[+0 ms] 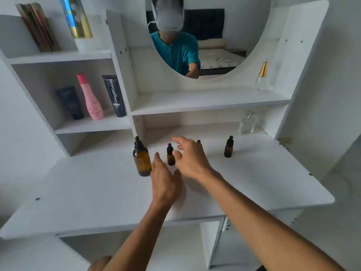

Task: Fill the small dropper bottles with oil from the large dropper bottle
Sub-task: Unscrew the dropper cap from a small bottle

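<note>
Both forearms bare, reaching fwd from bottom of frame, converging toward centre. Left hand [165,183] extended w/ fingers straight and together, thumb apart on its right side, back of hand up, holding nothing. Right hand [190,157] further fwd and slightly higher, fingers loosely spread and relaxed, index stretched out to the left, thumb tucked below; gripping nothing. Hands close together, right wrist just beside left thumb; cannot tell if touching. Right forearm runs diagonally from lower-right corner.
</note>
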Demonstrator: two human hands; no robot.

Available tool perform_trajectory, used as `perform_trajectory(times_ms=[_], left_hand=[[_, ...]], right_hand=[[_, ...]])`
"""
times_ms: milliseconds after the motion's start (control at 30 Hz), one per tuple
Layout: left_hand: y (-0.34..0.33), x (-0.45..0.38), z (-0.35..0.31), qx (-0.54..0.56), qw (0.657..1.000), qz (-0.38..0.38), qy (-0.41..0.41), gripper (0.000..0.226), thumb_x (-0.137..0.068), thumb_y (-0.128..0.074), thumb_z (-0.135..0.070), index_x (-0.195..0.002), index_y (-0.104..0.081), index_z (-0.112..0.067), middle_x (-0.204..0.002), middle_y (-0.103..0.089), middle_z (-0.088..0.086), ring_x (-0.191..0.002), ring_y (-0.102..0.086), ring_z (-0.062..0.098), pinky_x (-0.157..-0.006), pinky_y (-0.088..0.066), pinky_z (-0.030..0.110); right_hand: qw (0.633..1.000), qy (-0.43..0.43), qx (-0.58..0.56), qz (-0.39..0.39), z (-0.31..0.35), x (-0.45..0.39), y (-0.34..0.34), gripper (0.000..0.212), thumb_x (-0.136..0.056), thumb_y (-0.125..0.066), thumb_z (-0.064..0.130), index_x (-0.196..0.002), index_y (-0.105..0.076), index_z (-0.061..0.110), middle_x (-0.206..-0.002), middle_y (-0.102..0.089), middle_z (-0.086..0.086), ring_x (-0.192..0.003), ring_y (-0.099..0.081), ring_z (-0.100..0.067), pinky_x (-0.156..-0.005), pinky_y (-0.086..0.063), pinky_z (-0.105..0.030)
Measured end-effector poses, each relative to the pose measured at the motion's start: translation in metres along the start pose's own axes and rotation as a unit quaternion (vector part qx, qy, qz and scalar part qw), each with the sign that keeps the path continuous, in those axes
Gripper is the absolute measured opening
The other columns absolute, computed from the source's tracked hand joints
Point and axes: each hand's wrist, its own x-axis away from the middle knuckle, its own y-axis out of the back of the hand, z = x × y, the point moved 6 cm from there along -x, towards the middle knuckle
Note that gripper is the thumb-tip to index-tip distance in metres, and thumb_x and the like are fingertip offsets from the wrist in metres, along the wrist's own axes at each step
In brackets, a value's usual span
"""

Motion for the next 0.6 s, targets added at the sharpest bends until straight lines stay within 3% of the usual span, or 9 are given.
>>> perform_trajectory(times_ms=[100, 200, 267, 333, 400, 600], left_hand=[[-0.004, -0.010, 0.007, 0.013, 1.000, -0.002, -0.004, 0.077, -0.098, -0.063, -0.019, -0.159, -0.017, -0.006, -0.155, -0.040, 0.019, -0.141, -0.042, 0.036, -0.109, -0.041, 0.045], [-0.009, -0.020, 0.015, 0.008, 1.000, -0.011, -0.022, 0.061, -0.095, -0.063, -0.013, -0.148, -0.033, -0.003, -0.130, -0.061, 0.021, -0.116, -0.060, 0.038, -0.089, -0.054, 0.047], [-0.007, -0.025, 0.016, 0.009, 0.999, -0.027, -0.045, 0.045, -0.093, -0.060, -0.006, -0.135, -0.044, -0.002, -0.112, -0.068, 0.018, -0.096, -0.066, 0.034, -0.068, -0.055, 0.029], [-0.005, -0.026, 0.015, 0.017, 0.997, -0.035, -0.066, 0.031, -0.092, -0.058, 0.000, -0.122, -0.051, -0.004, -0.101, -0.070, 0.013, -0.079, -0.062, 0.023, -0.053, -0.046, 0.014], [-0.003, -0.023, 0.013, 0.028, 0.996, -0.041, -0.078, 0.025, -0.092, -0.057, 0.000, -0.115, -0.055, -0.008, -0.095, -0.070, 0.007, -0.076, -0.061, 0.018, -0.052, -0.044, 0.011], [-0.008, -0.020, 0.021, 0.056, 0.992, -0.041, -0.105, 0.017, -0.091, -0.062, -0.009, -0.104, -0.066, -0.018, -0.084, -0.068, -0.006, -0.070, -0.062, 0.006, -0.054, -0.042, 0.014]], right_hand=[[1.000, -0.008, 0.014, 0.016, -0.005, -0.005, -0.013, 0.045, -0.099, -0.057, 0.015, -0.144, -0.051, 0.017, -0.139, -0.061, -0.005, -0.130, -0.055, -0.019, -0.109, -0.040, -0.026], [1.000, -0.004, 0.003, 0.010, -0.008, -0.009, -0.019, 0.039, -0.098, -0.060, 0.015, -0.137, -0.057, 0.020, -0.131, -0.066, -0.002, -0.122, -0.060, -0.016, -0.096, -0.038, -0.016], [1.000, 0.005, -0.011, -0.010, -0.008, -0.011, -0.017, 0.030, -0.096, -0.063, 0.017, -0.126, -0.064, 0.019, -0.120, -0.071, -0.001, -0.113, -0.064, -0.015, -0.089, -0.039, -0.013], [1.000, 0.003, -0.024, -0.015, -0.008, -0.012, -0.017, 0.022, -0.095, -0.066, 0.018, -0.117, -0.068, 0.017, -0.109, -0.073, 0.000, -0.104, -0.067, -0.013, -0.085, -0.044, -0.014], [0.999, 0.011, -0.028, -0.011, -0.007, -0.009, -0.015, 0.017, -0.094, -0.067, 0.017, -0.111, -0.068, 0.015, -0.101, -0.073, 0.002, -0.095, -0.067, -0.011, -0.083, -0.050, -0.017], [0.999, 0.025, -0.033, -0.003, -0.012, 0.005, -0.005, 0.014, -0.095, -0.067, 0.017, -0.109, -0.066, 0.015, -0.091, -0.067, 0.009, -0.084, -0.065, -0.006, -0.073, -0.049, -0.008]])
